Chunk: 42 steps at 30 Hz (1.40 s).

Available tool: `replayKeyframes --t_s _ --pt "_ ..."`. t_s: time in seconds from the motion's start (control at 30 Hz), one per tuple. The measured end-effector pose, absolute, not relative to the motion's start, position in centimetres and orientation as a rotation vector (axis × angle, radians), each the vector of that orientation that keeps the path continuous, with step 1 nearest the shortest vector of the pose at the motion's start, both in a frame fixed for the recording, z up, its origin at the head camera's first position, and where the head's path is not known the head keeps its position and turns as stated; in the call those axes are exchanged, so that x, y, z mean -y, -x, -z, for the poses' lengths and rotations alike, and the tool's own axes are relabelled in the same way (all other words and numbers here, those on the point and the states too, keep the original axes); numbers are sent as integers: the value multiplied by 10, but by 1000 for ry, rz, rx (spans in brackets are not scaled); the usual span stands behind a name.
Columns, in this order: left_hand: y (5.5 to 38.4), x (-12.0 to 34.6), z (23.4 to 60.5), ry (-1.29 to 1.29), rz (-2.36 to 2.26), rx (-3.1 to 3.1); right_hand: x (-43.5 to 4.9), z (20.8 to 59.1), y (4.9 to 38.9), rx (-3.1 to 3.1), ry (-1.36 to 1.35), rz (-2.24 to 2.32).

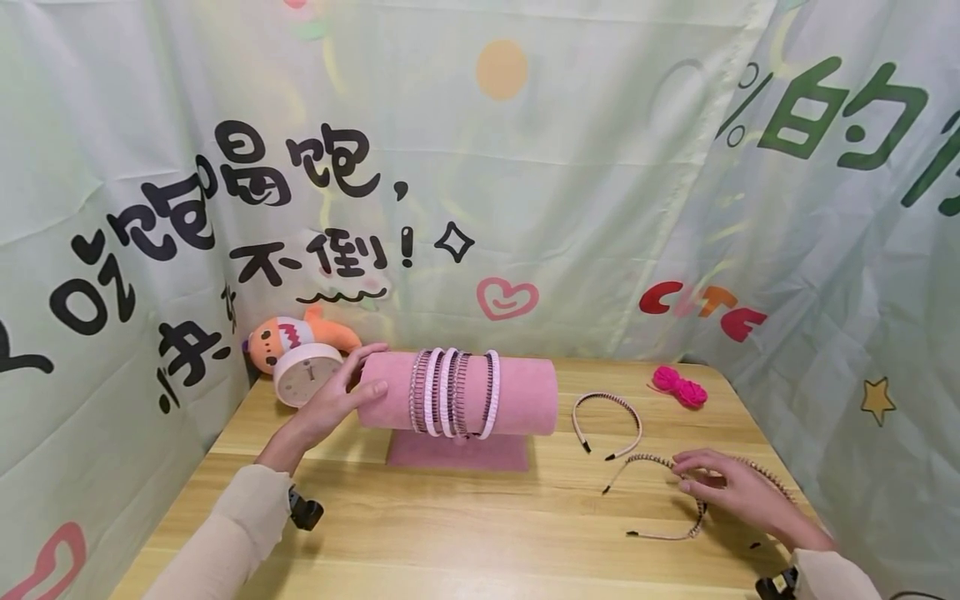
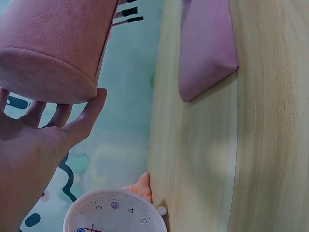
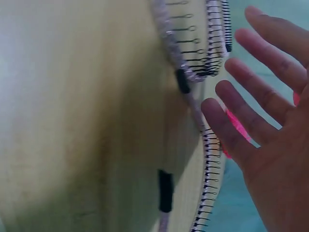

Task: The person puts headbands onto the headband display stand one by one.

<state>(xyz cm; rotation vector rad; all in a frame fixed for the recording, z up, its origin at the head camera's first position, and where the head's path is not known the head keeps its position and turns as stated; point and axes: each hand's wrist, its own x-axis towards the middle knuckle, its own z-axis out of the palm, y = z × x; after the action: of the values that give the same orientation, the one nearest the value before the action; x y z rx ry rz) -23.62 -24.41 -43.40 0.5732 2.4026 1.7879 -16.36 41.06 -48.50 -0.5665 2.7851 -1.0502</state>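
Gripping a fuzzy, round pink headband stand [image 1: 522,396] with the left hand [image 1: 345,396]; holding the right hand [image 1: 733,490] spread, empty, by thin, toothed headbands [image 1: 651,457], maybe touching one.

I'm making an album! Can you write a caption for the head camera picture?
Left fingers hold a pink stand ringed with headbands; right fingers reach by a loose headband.

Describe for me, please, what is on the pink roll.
Several headbands are looped over the pink roll, and the left hand grips one end. In the head view the roll covers its own far side, so what lies there cannot be seen.
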Motion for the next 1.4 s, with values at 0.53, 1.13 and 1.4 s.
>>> replayKeyframes --t_s 0.53,1.13,1.4 --pt "236 244 434 -582 -1770 -2432 -405 488 170 -2800 525 863" --pt "236 244 433 -597 -1777 -2418 -401 476 169 -2749 702 1047" --pt "236 245 434 -599 -1789 -2408 -392 465 165 -2651 561 1128"
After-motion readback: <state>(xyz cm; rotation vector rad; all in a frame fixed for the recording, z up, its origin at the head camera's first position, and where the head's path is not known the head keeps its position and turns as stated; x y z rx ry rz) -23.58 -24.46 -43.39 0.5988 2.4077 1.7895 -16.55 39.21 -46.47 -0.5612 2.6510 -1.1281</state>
